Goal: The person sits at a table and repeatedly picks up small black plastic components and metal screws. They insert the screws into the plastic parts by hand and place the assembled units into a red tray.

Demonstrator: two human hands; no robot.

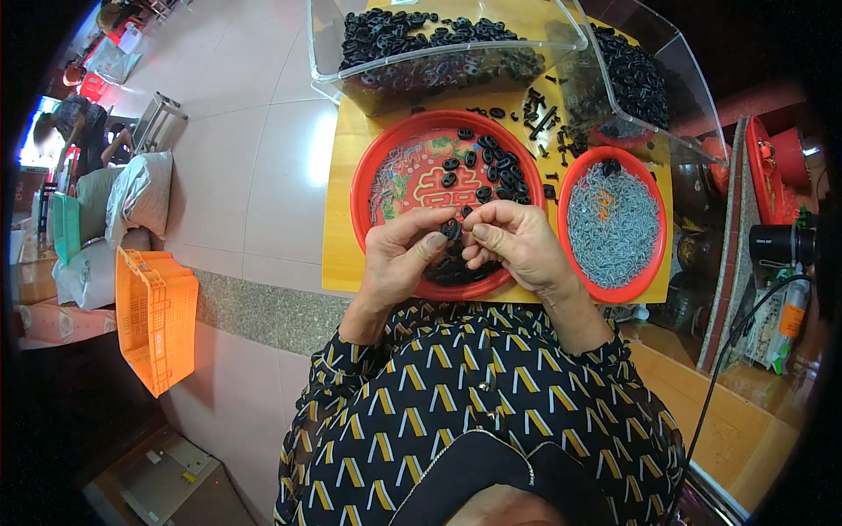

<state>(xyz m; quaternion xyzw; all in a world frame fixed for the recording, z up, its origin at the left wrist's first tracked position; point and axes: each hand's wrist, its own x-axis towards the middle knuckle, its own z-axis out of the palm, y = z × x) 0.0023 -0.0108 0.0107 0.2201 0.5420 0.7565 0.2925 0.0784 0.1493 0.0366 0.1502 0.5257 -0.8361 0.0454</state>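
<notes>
Both of my hands meet over the near part of a round red tray. Between the thumb and fingers of my left hand is a small black oval plastic piece. My right hand is pinched shut right beside it, at a small dark bit by the fingertips; what exactly it holds I cannot make out. Loose black oval pieces with holes lie along the tray's right side, and more sit under my hands. Small silvery screws are scattered on its left side.
On the right, a red basin holds many silvery screws. Behind stand two clear plastic bins of black parts. Small black parts lie on the yellow table. An orange crate is at left; people are farther back.
</notes>
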